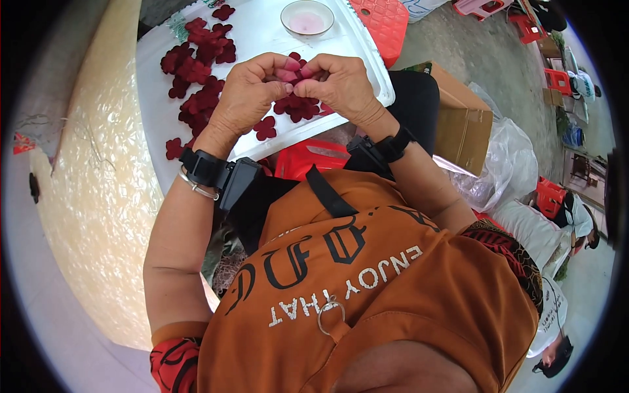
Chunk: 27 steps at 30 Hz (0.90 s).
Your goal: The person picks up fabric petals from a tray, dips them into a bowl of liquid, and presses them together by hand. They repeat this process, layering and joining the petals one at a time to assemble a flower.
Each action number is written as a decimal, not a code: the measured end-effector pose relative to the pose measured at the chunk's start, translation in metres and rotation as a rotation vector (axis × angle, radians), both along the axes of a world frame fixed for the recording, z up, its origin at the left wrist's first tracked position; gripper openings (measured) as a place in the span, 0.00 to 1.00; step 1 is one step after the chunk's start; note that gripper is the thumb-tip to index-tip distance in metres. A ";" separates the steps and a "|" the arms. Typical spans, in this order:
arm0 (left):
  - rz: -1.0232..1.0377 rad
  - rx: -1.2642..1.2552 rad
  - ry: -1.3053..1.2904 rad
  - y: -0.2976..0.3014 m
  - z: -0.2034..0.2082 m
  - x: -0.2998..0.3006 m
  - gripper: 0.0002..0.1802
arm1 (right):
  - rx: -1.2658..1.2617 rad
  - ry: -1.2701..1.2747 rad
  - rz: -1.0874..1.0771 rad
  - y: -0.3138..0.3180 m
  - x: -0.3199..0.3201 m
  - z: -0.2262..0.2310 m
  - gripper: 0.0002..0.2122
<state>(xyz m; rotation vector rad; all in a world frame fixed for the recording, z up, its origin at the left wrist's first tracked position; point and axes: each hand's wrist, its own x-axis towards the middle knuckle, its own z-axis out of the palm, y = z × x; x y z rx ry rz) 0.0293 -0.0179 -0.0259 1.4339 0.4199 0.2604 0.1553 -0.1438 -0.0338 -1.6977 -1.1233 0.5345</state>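
Note:
Above a white tray (368,98), my left hand (252,92) and my right hand (341,85) meet fingertip to fingertip. Both are closed in a pinch on a small dark red flower cutout (297,73), mostly hidden by the fingers. Pink stains colour the fingertips. Just below the hands lies a cluster of dark red flower cutouts (301,110), with a single flower (265,128) apart from it. More dark red flowers (202,99) lie in loose heaps left of my left hand. A bowl (287,27) with pale pink liquid stands beyond the hands.
Clear wrinkled plastic (118,196) covers the surface at left. A red stool (386,29) stands behind the tray. An open cardboard box (468,128) and a clear plastic bag (514,157) are to my right. Several people and red stools are farther right.

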 end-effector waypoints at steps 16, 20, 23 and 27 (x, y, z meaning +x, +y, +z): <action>0.056 0.054 0.081 0.000 -0.001 0.001 0.11 | 0.055 0.024 -0.079 0.007 -0.002 -0.010 0.07; 0.055 0.050 0.068 0.002 -0.002 0.000 0.11 | 0.045 0.119 -0.086 0.008 -0.003 -0.006 0.07; 0.089 0.023 0.102 0.004 0.001 0.000 0.09 | 0.054 0.231 -0.074 0.008 -0.005 0.003 0.07; 0.124 0.014 0.087 0.006 0.006 0.001 0.08 | 0.095 0.380 -0.039 0.007 -0.004 0.004 0.07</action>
